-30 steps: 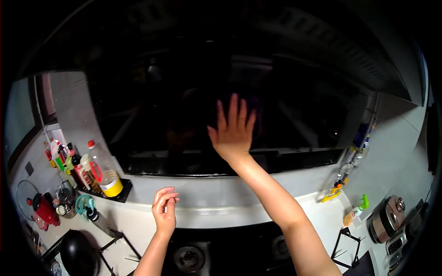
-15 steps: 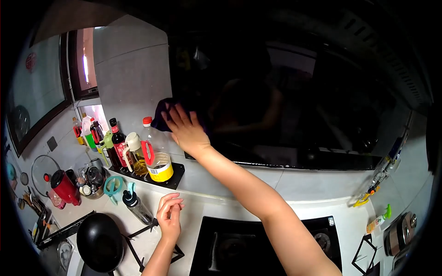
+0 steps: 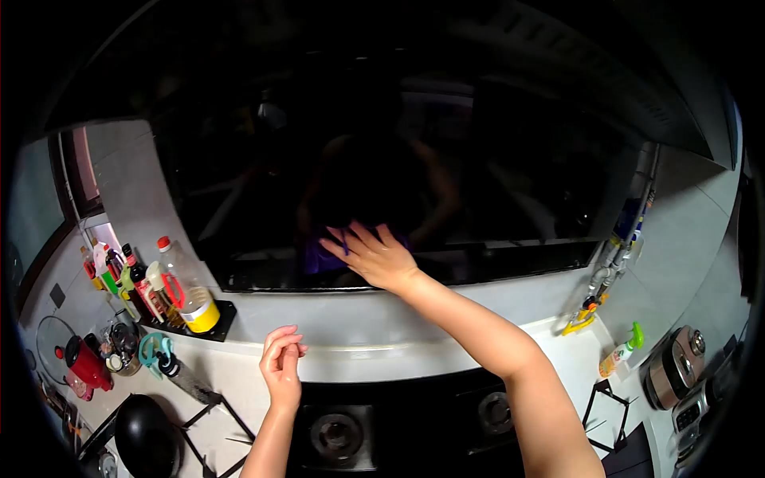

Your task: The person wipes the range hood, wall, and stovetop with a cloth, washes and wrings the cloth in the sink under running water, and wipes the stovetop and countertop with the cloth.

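With fingers spread, my right hand [image 3: 381,259] presses a purple cloth [image 3: 323,256] flat against the lower part of a glossy black range hood panel [image 3: 263,231]. Part of the cloth is hidden under the palm. My left hand [image 3: 283,368] hovers over the counter, left of the black gas stove [image 3: 398,398]. Its fingers are loosely curled with nothing between them, and it touches nothing.
On a black shelf [image 3: 225,323] at left stand an oil bottle [image 3: 199,311] and several sauce bottles. A black wok [image 3: 147,438], pot stands [image 3: 211,406] and a water bottle [image 3: 187,378] are below. At right are a spray bottle [image 3: 617,358] and a steel appliance [image 3: 673,366].
My right hand has slid the purple cloth rightward along the panel's lower edge. The view has swung right and shows more of the hood. My left hand keeps its loosely curled pose.
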Tool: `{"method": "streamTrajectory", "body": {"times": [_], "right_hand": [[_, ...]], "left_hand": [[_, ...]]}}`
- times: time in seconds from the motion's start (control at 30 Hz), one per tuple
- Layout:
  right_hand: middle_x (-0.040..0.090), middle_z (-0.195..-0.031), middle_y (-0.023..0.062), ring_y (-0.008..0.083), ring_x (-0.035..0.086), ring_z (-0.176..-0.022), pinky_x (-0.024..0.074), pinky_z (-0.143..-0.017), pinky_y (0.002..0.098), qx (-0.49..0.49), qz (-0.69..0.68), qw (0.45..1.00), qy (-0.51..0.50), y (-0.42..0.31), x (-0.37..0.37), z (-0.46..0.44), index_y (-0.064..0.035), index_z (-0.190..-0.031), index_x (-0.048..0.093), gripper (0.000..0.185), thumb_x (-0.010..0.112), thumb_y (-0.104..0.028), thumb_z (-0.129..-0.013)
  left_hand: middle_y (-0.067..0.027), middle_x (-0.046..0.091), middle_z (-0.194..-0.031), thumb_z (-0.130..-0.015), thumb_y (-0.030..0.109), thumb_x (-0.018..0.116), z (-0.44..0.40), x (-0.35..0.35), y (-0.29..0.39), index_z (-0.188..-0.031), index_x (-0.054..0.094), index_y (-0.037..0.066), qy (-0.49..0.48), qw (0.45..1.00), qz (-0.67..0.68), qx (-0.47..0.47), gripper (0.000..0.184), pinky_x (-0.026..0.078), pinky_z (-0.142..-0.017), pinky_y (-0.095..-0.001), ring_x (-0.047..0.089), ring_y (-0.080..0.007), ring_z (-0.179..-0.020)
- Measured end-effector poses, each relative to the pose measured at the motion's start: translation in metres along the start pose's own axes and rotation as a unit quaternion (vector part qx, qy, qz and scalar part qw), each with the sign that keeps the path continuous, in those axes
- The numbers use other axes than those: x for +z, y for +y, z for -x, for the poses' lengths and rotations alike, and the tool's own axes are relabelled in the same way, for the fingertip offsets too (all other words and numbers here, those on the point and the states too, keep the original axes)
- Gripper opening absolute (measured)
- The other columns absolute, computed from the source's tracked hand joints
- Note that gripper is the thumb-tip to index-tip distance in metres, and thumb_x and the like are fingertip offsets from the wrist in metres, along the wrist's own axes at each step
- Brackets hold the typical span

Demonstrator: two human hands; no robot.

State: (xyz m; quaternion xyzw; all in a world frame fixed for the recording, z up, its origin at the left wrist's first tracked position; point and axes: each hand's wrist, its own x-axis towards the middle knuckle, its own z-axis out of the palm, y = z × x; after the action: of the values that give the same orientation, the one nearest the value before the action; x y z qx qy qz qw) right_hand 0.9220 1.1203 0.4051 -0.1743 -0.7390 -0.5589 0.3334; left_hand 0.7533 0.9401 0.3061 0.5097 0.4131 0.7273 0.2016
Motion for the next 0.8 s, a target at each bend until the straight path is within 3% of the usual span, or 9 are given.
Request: {"method": "streamTrajectory", "body": {"times": [0.3,0.43,0.53,0.57,0.63,0.73,0.8], "right_hand": [[0.048,-0.125,-0.0053,0.0206,0.046,-0.102,0.0372,-0.084,0.0405,0.052,0.023,0.995,-0.076,0.167,-0.052,0.190,-0.0287,-0.123,0.048,0.061,0.063,-0.040,-0.065],[0.048,-0.125,-0.0023,0.0232,0.046,-0.100,0.0373,-0.082,0.0447,0.104,0.043,0.985,-0.130,0.234,-0.071,0.272,-0.0311,-0.117,0.053,0.062,0.067,-0.042,-0.058],[0.045,-0.127,0.0014,0.0275,0.046,-0.102,0.0376,-0.082,0.0470,0.167,0.054,0.978,-0.111,0.279,-0.082,0.326,-0.0309,-0.113,0.056,0.058,0.067,-0.043,-0.057],[0.044,-0.129,0.0063,0.0311,0.045,-0.105,0.0351,-0.086,0.0502,0.203,0.043,0.965,-0.161,0.290,-0.087,0.341,-0.0278,-0.113,0.056,0.058,0.065,-0.046,-0.058],[0.040,-0.130,0.0158,0.0375,0.041,-0.111,0.0303,-0.091,0.0560,0.271,0.030,0.958,-0.090,0.301,-0.085,0.355,-0.0171,-0.116,0.053,0.057,0.060,-0.043,-0.066],[0.033,-0.133,0.0236,0.0433,0.036,-0.114,0.0252,-0.096,0.0561,0.390,0.066,0.918,0.024,0.305,-0.077,0.353,-0.0050,-0.122,0.045,0.061,0.055,-0.038,-0.072],[0.028,-0.136,0.0243,0.0443,0.033,-0.118,0.0244,-0.099,0.0532,0.466,-0.010,0.879,0.102,0.304,-0.076,0.345,0.0001,-0.125,0.039,0.063,0.053,-0.032,-0.073]], "left_hand": [[-0.0083,0.051,-0.110,-0.087,-0.001,0.045,0.020,0.184,-0.009,-0.091,0.061,0.000,-0.074,0.995,0.056,-0.022,0.016,0.047,-0.069,-0.0246,0.055,-0.0123,-0.075],[-0.0080,0.051,-0.110,-0.087,-0.001,0.045,0.031,0.245,-0.018,-0.091,0.061,0.001,-0.099,0.993,0.065,-0.023,0.016,0.047,-0.069,-0.0246,0.055,-0.0123,-0.075],[-0.0078,0.051,-0.110,-0.087,0.000,0.045,0.037,0.284,-0.021,-0.091,0.061,0.001,-0.116,0.991,0.068,-0.019,0.016,0.046,-0.068,-0.0249,0.055,-0.0126,-0.074],[-0.0078,0.052,-0.109,-0.087,0.001,0.045,0.039,0.297,-0.020,-0.090,0.061,0.001,-0.114,0.991,0.069,-0.025,0.016,0.046,-0.067,-0.0253,0.055,-0.0127,-0.073],[-0.0078,0.053,-0.109,-0.087,0.001,0.044,0.043,0.316,-0.018,-0.089,0.061,0.002,-0.117,0.990,0.074,-0.033,0.017,0.046,-0.065,-0.0258,0.055,-0.0129,-0.072],[-0.0078,0.053,-0.109,-0.087,0.001,0.044,0.046,0.334,-0.011,-0.089,0.061,0.001,-0.121,0.989,0.082,-0.033,0.017,0.046,-0.065,-0.0259,0.055,-0.0129,-0.072],[-0.0079,0.053,-0.109,-0.087,0.001,0.044,0.047,0.339,-0.001,-0.089,0.061,0.001,-0.123,0.988,0.084,-0.030,0.017,0.046,-0.065,-0.0260,0.055,-0.0130,-0.072]]}}
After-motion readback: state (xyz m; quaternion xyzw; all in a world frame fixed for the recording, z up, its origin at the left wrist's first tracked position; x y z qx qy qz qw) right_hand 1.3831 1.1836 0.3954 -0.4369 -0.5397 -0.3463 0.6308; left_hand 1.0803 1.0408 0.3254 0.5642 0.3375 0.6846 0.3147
